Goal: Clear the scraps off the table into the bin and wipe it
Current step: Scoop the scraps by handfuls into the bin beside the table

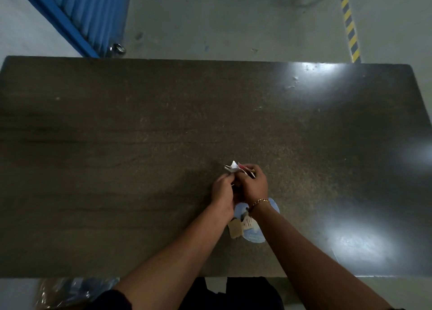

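Collecting step, wipe not started.

- Both hands meet just right of centre, lower half of frame, above the table (pixel 117 146). Left hand (pixel 222 191) and right hand (pixel 256 185) are both curled round one paper wad (pixel 233 167). White and pink bits poke out the top, fingertips pinching it from either side. Chain bracelet (pixel 259 202) on the right wrist.
- More to pick up: tan scrap (pixel 235 229) lies just below the hands, touching or overlapping a pale blue disc (pixel 254 237) that is partly hidden under the right wrist. Can't tell if the disc is a plate, a lid or a cloth.
- A few pale specks (pixel 295 78) sit in the glare at the upper right of the tabletop.
- No bin clearly in view. Crinkled clear plastic bag (pixel 70 291) at lower left, below the near table edge, may be it. That's a guess.
- Blue rack (pixel 93 12) upper left and striped floor tape (pixel 349 24) upper right are not relevant.

Next, as I read it: pass the wad to one hand, free the other for the tan scrap, keep the grip tight so loose bits don't drop. Then carry the lot to the bin, and after that find something to wipe with.
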